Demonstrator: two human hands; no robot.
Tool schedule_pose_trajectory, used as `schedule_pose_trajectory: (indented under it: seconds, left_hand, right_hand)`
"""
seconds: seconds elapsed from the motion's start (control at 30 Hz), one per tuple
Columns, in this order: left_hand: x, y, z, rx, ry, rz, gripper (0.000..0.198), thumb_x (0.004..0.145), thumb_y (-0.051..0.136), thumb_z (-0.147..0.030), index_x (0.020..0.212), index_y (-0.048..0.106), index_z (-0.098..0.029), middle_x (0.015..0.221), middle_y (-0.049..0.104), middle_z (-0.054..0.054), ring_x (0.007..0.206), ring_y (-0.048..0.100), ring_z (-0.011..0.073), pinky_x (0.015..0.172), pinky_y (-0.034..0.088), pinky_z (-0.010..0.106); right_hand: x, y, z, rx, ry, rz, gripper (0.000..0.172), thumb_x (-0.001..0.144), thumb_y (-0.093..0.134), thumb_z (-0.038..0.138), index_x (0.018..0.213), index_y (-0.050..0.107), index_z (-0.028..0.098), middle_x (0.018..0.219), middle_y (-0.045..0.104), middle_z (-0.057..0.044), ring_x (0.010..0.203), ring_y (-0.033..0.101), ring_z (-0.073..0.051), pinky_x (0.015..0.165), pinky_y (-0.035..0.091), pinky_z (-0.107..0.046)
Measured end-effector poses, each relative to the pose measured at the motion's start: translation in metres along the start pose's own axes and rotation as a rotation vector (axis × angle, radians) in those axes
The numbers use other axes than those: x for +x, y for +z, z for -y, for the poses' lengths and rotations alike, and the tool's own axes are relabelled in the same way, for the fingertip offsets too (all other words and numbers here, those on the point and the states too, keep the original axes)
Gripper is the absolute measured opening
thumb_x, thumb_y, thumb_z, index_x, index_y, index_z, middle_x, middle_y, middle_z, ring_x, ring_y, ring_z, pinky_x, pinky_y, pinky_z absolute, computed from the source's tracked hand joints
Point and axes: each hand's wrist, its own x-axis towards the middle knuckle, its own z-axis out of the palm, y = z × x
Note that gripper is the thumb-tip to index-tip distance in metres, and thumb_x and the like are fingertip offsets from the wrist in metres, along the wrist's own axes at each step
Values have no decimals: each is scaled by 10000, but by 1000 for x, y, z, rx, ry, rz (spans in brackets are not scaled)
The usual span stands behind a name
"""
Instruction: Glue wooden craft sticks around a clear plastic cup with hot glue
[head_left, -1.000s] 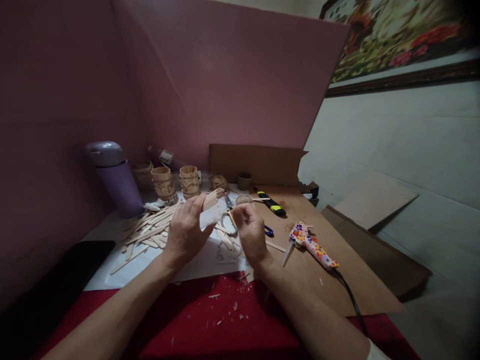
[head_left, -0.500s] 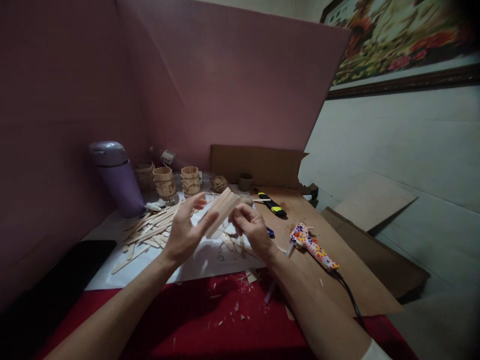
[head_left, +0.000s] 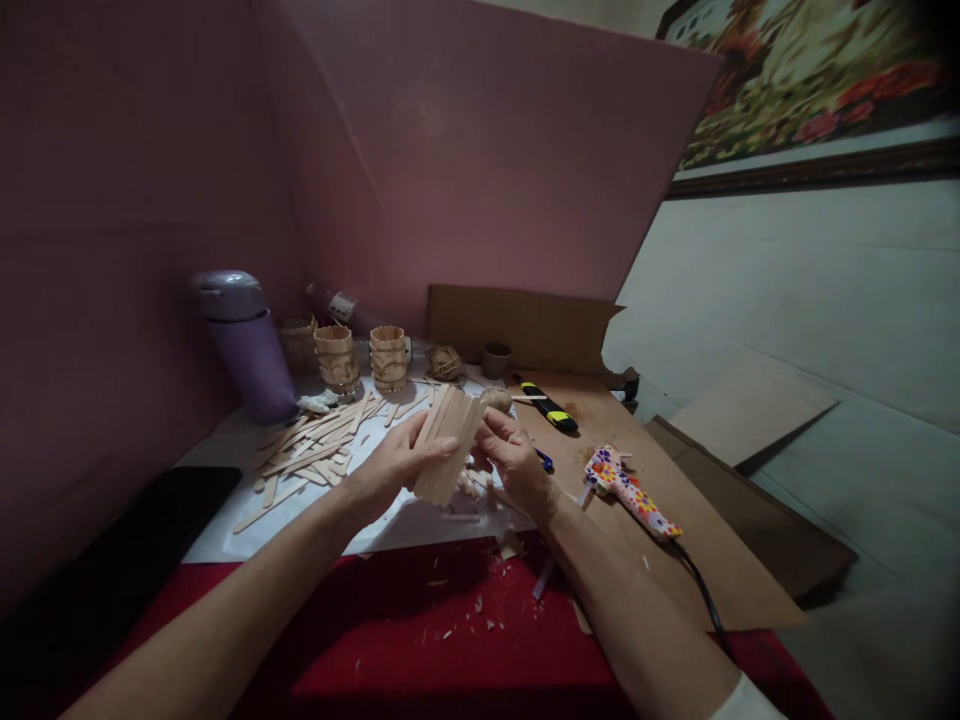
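Note:
A piece made of pale wooden sticks set side by side (head_left: 444,445) is held up above the white sheet. My left hand (head_left: 409,455) grips its left side, with the thumb across the front and the other fingers mostly behind. My right hand (head_left: 514,455) is closed at the right edge of the piece, its fingers bent together; what they pinch is too small to make out. Loose wooden sticks (head_left: 319,445) lie in a pile to the left. Behind the piece is a small ball of twine (head_left: 496,400).
Two stick cups (head_left: 337,360) (head_left: 388,360) stand behind beside a purple bottle (head_left: 251,350). Twine (head_left: 445,364) and a small brown pot (head_left: 496,360) are further right. A cutter (head_left: 551,408) and a flowered glue gun (head_left: 630,492) with a black cord lie on cardboard (head_left: 690,560).
My left hand has closed round the stick piece, which now faces the camera more broadly. My right hand stays at its right edge. The view has shifted slightly.

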Motion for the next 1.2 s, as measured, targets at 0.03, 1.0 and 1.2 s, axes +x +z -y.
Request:
schedule_pose_trajectory:
  seconds: [0.03, 1.0, 1.2]
  left_hand:
    - [0, 0, 0, 19, 15, -19, 547, 747, 763, -482, 1162, 595, -170, 996, 673, 80, 835, 648, 191, 680, 496, 273]
    - [1, 0, 2, -67, 6, 49, 632, 755, 759, -455, 1272, 552, -155, 1199, 642, 146, 1010, 624, 262, 769, 500, 345]
    - [2, 1, 2, -58, 1, 35, 581, 763, 758, -446, 1218, 569, -138, 1209, 646, 166, 1109, 608, 313, 808, 507, 368]
  right_hand:
    - [0, 0, -1, 0, -12, -9, 354, 805, 673, 541, 765, 552, 211, 625, 406, 60, 501, 290, -83, 473, 228, -235]
    - [1, -6, -3, -3, -13, -27, 278, 835, 661, 466, 779, 595, 202, 572, 415, 69, 492, 337, -83, 494, 262, -233]
    - [1, -4, -3, 12, -33, -42, 216, 832, 663, 412, 802, 620, 202, 615, 449, 58, 491, 361, -76, 478, 290, -220]
